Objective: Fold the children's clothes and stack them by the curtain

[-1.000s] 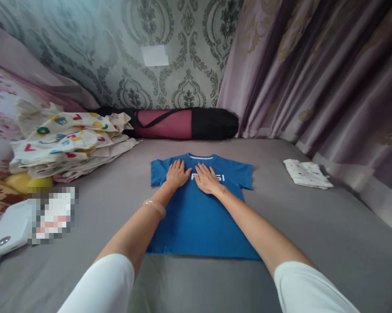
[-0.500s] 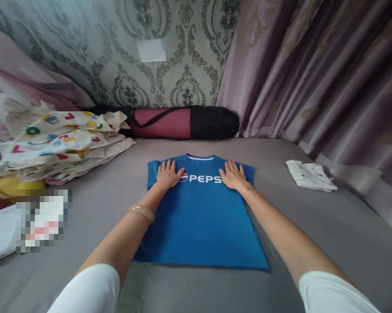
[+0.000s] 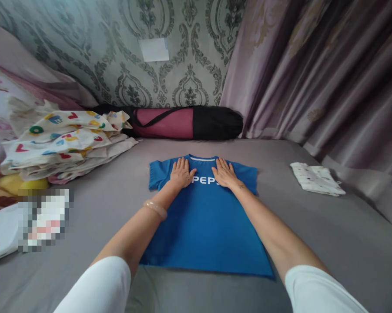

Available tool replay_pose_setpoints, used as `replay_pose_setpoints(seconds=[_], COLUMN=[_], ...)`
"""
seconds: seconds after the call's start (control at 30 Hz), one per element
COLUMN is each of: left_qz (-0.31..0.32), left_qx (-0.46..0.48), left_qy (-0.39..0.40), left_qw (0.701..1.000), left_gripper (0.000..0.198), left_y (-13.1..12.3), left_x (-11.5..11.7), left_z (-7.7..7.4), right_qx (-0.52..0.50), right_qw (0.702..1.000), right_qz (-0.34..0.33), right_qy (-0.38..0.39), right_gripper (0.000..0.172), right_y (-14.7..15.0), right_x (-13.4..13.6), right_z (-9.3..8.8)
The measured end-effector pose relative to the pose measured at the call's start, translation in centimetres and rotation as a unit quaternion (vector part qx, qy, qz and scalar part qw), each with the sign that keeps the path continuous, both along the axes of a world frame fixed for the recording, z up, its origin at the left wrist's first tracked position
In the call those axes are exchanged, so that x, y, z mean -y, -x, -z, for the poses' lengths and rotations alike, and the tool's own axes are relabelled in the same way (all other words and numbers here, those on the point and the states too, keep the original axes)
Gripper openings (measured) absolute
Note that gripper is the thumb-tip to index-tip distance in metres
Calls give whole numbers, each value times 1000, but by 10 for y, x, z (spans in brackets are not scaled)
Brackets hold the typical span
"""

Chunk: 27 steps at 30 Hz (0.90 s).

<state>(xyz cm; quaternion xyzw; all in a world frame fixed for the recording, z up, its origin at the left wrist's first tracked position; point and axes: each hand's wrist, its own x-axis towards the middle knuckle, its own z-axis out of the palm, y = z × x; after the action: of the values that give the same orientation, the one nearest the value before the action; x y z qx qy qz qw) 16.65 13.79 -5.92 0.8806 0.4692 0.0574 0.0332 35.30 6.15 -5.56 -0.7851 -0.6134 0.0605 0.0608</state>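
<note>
A blue T-shirt (image 3: pixel 209 230) with white "PEPS" lettering lies spread flat, its neckline away from me and its hem toward me. My left hand (image 3: pixel 182 173) rests palm down on the upper left chest, covering the start of the print. On the upper right chest, my right hand (image 3: pixel 224 173) also lies flat and hides the end of the lettering. Both hands have their fingers stretched out and grip nothing. Around my left forearm is a pale bangle (image 3: pixel 155 209).
The shirt is on a grey bed sheet (image 3: pixel 270 217). Folded printed clothes (image 3: pixel 65 139) are piled at the left. A maroon and black rolled bag (image 3: pixel 169 123) lies along the wall. A folded white cloth (image 3: pixel 316 178) is at the right, and a white device (image 3: pixel 6 230) at the left edge.
Both hands have slid inward across the chest, closer together, uncovering more of the sleeves. The view has shifted slightly.
</note>
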Motion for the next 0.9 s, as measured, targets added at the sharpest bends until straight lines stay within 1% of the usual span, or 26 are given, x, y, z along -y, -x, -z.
replay_pose_setpoints(seconds=[0.07, 0.1, 0.17, 0.27, 0.33, 0.43, 0.47, 0.57, 0.67, 0.73, 0.8, 0.9], left_qz=[17, 34, 60, 75, 115, 209, 230, 251, 275, 310, 339, 350], left_qx=[23, 31, 29, 1, -2, 10, 8, -15, -13, -1, -1, -10], left_qy=[-55, -68, -51, 6, 11, -14, -13, 18, 28, 42, 78, 125], left_qw=[998, 997, 996, 997, 993, 978, 973, 968, 961, 950, 938, 929], left_gripper=[68, 67, 66, 65, 66, 69, 69, 70, 69, 68, 67, 66], left_y=[1, 0, 0, 6, 19, 47, 56, 78, 93, 102, 111, 122], left_x=[21, 32, 50, 62, 66, 73, 76, 87, 100, 111, 121, 133], left_z=[0, 2, 5, 5, -1, -8, -9, -11, -18, -24, -29, -32], right_qx=[11, 17, 15, -3, -6, 5, 8, 1, -13, -19, -26, -41], right_qw=[998, 996, 992, 993, 992, 981, 977, 974, 970, 961, 947, 934], right_qz=[-41, -69, -113, -119, -128, -185, -203, -226, -242, -274, -319, -355], right_qy=[-42, -57, -56, -6, -10, -53, -58, -36, -27, -26, -7, 15], right_gripper=[66, 66, 64, 63, 63, 62, 61, 58, 58, 58, 58, 56], right_y=[12, 19, 31, 41, 43, 41, 40, 38, 36, 32, 28, 26], right_x=[10, 15, 25, 39, 53, 81, 90, 112, 131, 146, 161, 178], right_z=[-1, -1, 0, -1, -4, -5, -5, -5, -12, -17, -19, -20])
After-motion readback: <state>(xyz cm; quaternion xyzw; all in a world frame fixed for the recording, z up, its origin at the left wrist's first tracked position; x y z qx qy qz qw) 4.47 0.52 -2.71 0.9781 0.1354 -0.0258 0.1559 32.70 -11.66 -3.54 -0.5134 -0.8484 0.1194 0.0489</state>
